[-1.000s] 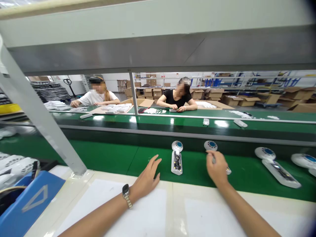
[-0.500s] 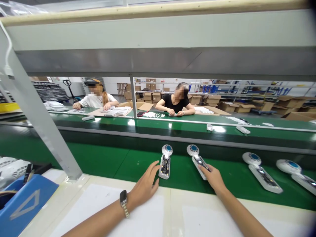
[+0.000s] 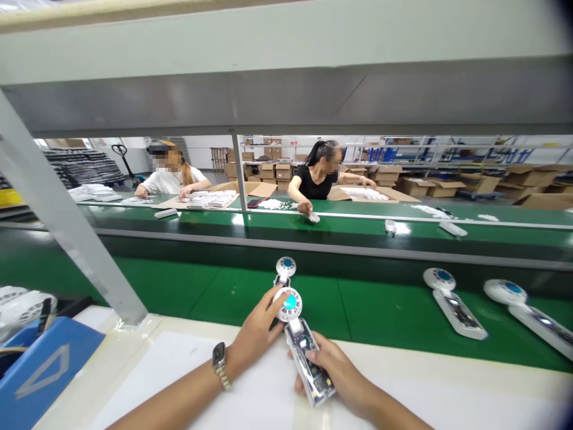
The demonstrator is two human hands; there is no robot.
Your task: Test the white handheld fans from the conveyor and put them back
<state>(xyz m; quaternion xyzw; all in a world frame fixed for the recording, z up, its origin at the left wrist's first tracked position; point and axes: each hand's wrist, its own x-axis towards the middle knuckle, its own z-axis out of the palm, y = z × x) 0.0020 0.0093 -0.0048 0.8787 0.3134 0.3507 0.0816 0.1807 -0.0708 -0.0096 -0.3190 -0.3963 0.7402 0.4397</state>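
A white handheld device [image 3: 308, 364] with a round, blue-centred head and an exposed circuit board is tilted above the near table edge. My right hand [image 3: 340, 370] grips its body, thumb over the board. At its round head, my left hand [image 3: 262, 322] has its fingers closed on the left rim. Just behind, a similar device [image 3: 285, 267] stands partly hidden on the green belt [image 3: 250, 304]. Two more lie to the right, one device [image 3: 459, 313] with its board facing up and another [image 3: 541, 322] near the right edge.
A slanted metal post [image 3: 76, 209] and a blue bin [image 3: 54, 364] are at left. A grey shelf [image 3: 286, 101] spans overhead. Across the belt sit a person in white [image 3: 172, 179] and a person in black [image 3: 317, 179], with white parts and cardboard boxes around them.
My right hand has lifted its device off the belt and brought it left and nearer. My left hand has closed on its head. The belt devices shifted left; the person in black reaches out.
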